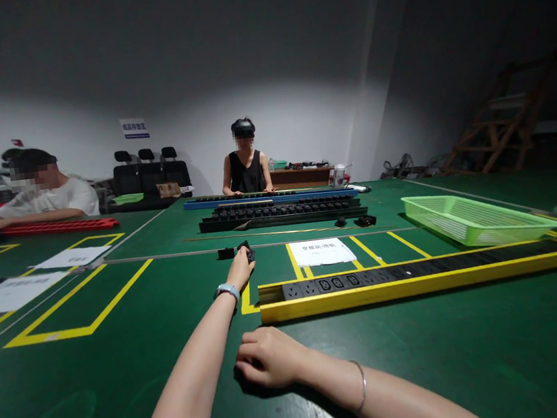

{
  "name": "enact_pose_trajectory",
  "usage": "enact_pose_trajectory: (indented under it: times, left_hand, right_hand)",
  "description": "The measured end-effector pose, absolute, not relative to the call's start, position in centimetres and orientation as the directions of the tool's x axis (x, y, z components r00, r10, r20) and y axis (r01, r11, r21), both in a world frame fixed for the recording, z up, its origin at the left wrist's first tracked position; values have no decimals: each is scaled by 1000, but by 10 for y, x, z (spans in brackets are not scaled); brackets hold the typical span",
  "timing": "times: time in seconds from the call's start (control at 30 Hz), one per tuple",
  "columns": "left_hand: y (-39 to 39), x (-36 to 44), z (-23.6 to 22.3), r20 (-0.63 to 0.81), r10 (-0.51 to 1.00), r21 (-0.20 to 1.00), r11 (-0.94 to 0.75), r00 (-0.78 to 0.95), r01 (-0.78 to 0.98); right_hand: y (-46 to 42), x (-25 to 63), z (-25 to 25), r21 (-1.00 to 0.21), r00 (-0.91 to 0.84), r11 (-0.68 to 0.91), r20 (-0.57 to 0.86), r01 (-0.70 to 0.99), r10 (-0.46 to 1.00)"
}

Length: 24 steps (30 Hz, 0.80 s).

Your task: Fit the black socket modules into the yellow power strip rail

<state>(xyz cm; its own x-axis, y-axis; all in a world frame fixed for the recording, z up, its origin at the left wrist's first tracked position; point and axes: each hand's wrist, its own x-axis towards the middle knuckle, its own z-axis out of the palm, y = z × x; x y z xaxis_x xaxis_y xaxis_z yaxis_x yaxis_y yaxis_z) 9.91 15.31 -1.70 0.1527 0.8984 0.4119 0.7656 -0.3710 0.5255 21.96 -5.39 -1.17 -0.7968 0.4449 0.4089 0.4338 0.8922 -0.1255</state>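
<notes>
My left hand (241, 267), with a watch on its wrist, stretches forward over the green table with its fingers closed on a small black plastic module (250, 252). Just left of it lies another small black block (226, 254). Loosely curled, my right hand (271, 357) rests on the table nearer to me and shows nothing in its fingers. It lies just in front of the left end of a long yellow rail (369, 298). A row of black socket modules (337, 283) fills the rail's channel, with a short gap at the left end.
A light green basket (480, 216) stands at the right behind the yellow rail. A white paper label (322, 252) lies beyond the rail. Farther back are black rails with modules (284, 219) and a blue rail (267, 198). One person sits opposite, another at the left by a red rail (64, 227).
</notes>
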Motion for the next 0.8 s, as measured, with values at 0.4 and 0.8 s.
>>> enact_pose_trajectory:
  times: [0.4, 0.8]
  left_hand:
    - [42, 50, -5, 368, 845, 550, -535, 389, 642]
    - [35, 29, -14, 264, 896, 770, -418, 356, 482]
  right_hand:
    - [-59, 220, -3, -156, -806, 899, 400, 409, 436]
    - [-59, 222, -5, -158, -807, 900, 400, 406, 435]
